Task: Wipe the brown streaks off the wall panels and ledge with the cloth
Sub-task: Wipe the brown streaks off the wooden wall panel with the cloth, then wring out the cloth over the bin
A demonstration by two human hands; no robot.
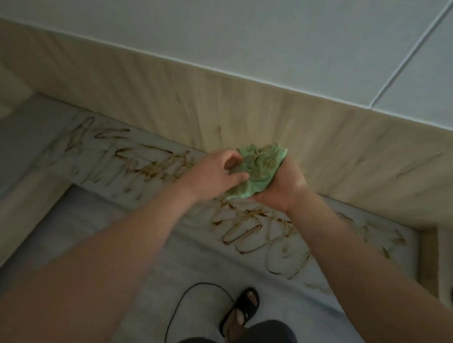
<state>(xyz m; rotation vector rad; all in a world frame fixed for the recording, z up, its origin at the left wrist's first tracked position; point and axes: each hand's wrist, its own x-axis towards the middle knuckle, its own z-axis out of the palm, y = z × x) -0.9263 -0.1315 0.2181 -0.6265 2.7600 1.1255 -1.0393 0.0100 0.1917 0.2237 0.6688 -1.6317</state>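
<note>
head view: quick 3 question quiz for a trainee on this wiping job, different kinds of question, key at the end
1. True or false: the cloth lies spread flat on the ledge.
2. What holds the cloth? A: left hand only. B: right hand only. C: both hands.
3. Fill in: the brown streaks are far thicker on the ____ than on the wall panels.
Key: 1 false, it is bunched up off the ledge; 2 C; 3 ledge.
</note>
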